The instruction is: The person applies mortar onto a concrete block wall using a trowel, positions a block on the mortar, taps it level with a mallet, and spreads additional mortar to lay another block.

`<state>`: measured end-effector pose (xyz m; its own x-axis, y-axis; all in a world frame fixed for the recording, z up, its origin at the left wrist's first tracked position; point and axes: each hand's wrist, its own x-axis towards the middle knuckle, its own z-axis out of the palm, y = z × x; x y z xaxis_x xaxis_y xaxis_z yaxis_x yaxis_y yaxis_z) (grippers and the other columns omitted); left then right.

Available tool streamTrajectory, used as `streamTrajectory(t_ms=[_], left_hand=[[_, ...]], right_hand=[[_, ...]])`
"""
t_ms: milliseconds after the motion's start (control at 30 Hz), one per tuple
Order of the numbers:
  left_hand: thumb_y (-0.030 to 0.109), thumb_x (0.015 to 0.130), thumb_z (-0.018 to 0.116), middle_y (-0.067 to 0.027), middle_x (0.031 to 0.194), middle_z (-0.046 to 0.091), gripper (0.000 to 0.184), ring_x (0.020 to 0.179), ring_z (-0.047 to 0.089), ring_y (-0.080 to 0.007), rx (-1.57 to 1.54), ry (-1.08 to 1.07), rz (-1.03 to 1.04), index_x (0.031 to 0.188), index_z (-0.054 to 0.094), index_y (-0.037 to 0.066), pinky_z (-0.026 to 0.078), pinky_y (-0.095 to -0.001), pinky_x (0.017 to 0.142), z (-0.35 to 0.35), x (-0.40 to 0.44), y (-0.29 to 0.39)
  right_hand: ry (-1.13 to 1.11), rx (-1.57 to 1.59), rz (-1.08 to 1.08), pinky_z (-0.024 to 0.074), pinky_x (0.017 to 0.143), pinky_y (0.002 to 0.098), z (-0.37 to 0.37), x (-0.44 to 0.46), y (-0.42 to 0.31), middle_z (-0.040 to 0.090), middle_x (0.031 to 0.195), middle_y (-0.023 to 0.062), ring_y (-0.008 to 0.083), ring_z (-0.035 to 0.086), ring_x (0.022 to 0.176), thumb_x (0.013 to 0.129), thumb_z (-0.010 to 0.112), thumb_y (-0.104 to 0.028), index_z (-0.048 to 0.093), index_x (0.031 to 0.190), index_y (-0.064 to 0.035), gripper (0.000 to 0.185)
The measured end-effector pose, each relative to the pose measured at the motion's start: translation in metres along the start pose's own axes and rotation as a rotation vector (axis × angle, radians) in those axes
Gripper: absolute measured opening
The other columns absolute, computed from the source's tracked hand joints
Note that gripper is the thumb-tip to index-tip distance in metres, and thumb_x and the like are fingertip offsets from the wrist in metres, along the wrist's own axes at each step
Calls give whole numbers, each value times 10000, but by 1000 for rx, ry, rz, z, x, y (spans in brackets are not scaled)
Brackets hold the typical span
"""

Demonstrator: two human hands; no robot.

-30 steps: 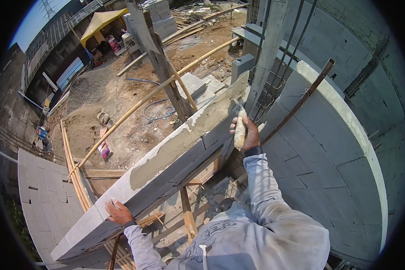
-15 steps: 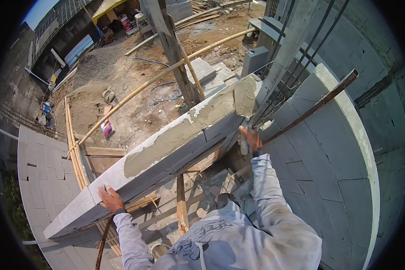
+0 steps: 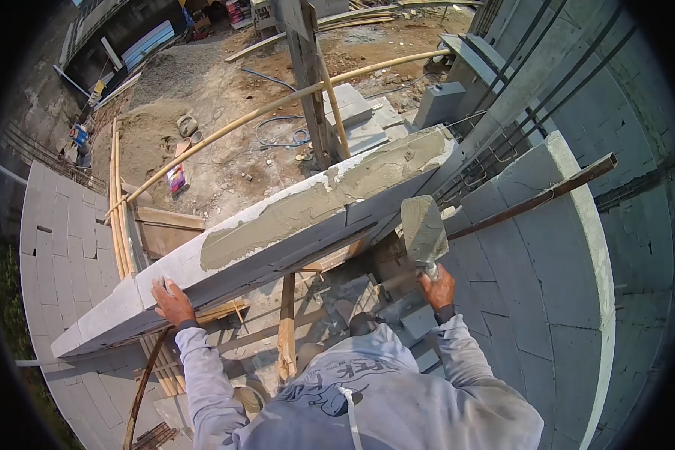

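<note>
My right hand (image 3: pixel 436 287) is closed around the handle of a trowel (image 3: pixel 424 229), whose broad blade points up and has grey mortar on it. The blade is just in front of a light block wall (image 3: pixel 174 259), apart from its top edge. A long bed of wet mortar (image 3: pixel 307 206) covers the right part of that top. My left hand (image 3: pixel 172 301) rests with spread fingers on the wall's edge, left of the mortar, holding nothing.
Behind the wall stand a wooden post (image 3: pixel 307 90) and a long bamboo pole (image 3: pixel 236 124). A curved block wall (image 3: pixel 532 277) with a rusty bar (image 3: pixel 540 196) rises at right. Vertical rebar is beside a concrete column. Below are wooden props (image 3: pixel 286 330) and blocks.
The trowel has come off the wall top towards me, and my right hand has moved down. The mortar now reaches the wall's right end. My left hand stays on the wall.
</note>
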<state>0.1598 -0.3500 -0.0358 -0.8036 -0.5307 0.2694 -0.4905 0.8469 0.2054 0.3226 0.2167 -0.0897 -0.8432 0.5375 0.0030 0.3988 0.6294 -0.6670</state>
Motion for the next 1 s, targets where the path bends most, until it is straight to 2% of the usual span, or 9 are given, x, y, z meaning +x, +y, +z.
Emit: streamTrajectory(t_ms=[33, 100, 167, 300, 400, 500, 633, 833, 1000], left_hand=[[390, 952, 379, -74, 1408, 414, 525, 1346, 304, -280, 6, 20, 0, 1380, 360, 86, 181, -644, 1020, 2, 2, -3], [389, 951, 384, -78, 1409, 412, 523, 1346, 301, -286, 5, 55, 5, 1379, 363, 89, 182, -640, 1023, 13, 2, -8], [382, 949, 391, -83, 1417, 402, 523, 1348, 298, -287, 2, 71, 1, 1381, 359, 90, 183, -635, 1028, 16, 1, -7], [375, 945, 404, -95, 1430, 382, 523, 1351, 294, -285, -3, 65, 17, 1384, 359, 93, 180, -630, 1033, 11, -3, -2], [364, 946, 404, -75, 1442, 371, 507, 1357, 286, -279, -38, 90, 0, 1373, 376, 92, 162, -636, 1037, 14, -3, -4], [355, 947, 402, -65, 1447, 365, 493, 1360, 282, -273, -28, 78, 0, 1366, 387, 95, 153, -635, 1042, 8, -4, 0], [350, 945, 404, -53, 1451, 362, 481, 1362, 284, -260, -26, 105, -14, 1357, 400, 102, 143, -633, 1046, 13, -6, 1], [348, 944, 405, -36, 1450, 367, 421, 1363, 286, -245, -32, 83, -6, 1312, 468, 155, 124, -629, 1053, 1, -8, 7], [342, 939, 419, -32, 1451, 364, 389, 1367, 276, -239, -79, 104, -20, 1280, 500, 172, 113, -630, 1054, 6, -6, 7]], right_hand=[[20, -53, -49, 469, 630, 441, -27, 8, -25, 602, 774, 198, 398, 597, 734, 713, 675, -200, 570, 899, -1, 292], [16, -148, -316, 470, 614, 432, -77, 35, -63, 573, 836, 177, 391, 586, 738, 695, 683, -146, 535, 989, -7, 358], [118, -321, -624, 466, 606, 448, -104, 63, -85, 519, 848, 143, 375, 566, 764, 684, 687, -154, 520, 993, -67, 362], [3, -666, -743, 461, 615, 413, -116, 108, -184, 518, 816, 112, 315, 571, 734, 719, 634, -109, 522, 973, -100, 278], [77, -821, -945, 447, 641, 395, -87, 133, -212, 545, 810, 102, 281, 585, 722, 769, 571, -118, 525, 966, -107, 203], [17, -1043, -937, 433, 673, 375, -57, 154, -212, 569, 803, 104, 260, 595, 734, 811, 523, -143, 521, 941, -107, 134], [-59, -1181, -809, 457, 609, 395, -19, 184, -247, 608, 793, 86, 249, 629, 750, 848, 505, -166, 542, 915, -110, 95], [68, -1149, -643, 488, 664, 370, 22, 242, -241, 635, 755, 89, 255, 656, 763, 840, 506, -160, 578, 838, -95, 97], [58, -1008, -568, 471, 713, 432, -10, 220, -244, 634, 864, 119, 294, 646, 822, 828, 531, -150, 557, 969, -100, 152]])
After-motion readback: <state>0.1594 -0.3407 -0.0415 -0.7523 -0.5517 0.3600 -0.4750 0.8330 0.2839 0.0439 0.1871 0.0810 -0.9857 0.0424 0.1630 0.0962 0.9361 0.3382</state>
